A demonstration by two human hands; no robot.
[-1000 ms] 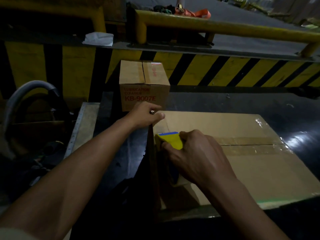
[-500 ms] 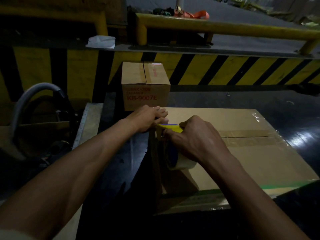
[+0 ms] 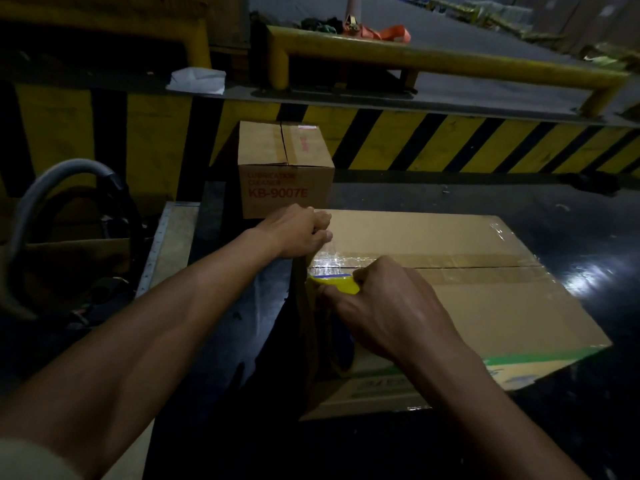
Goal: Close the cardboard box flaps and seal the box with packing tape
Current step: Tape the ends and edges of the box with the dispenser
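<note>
**A:** Where do we have the cardboard box (image 3: pixel 485 313)?

**B:** It lies flat on the dark glossy surface (image 3: pixel 519 202) in front of us. Its flaps are down and a brown strip runs along its centre seam. A smaller carton (image 3: pixel 284 168) printed KB-9007E stands just behind its far left corner, before the yellow-and-black striped barrier (image 3: pixel 450 140).

**A:** And our hands?

**B:** Our left hand (image 3: pixel 298 233) curls its fingers over the box's left edge, with the thumb at the end of the clear packing tape (image 3: pixel 332 263). Our right hand (image 3: pixel 391 306) is wrapped round the yellow tape dispenser (image 3: pixel 341 285), which sits at the seam's left end. We see a short shiny length of tape on the box top between the two hands.
</note>
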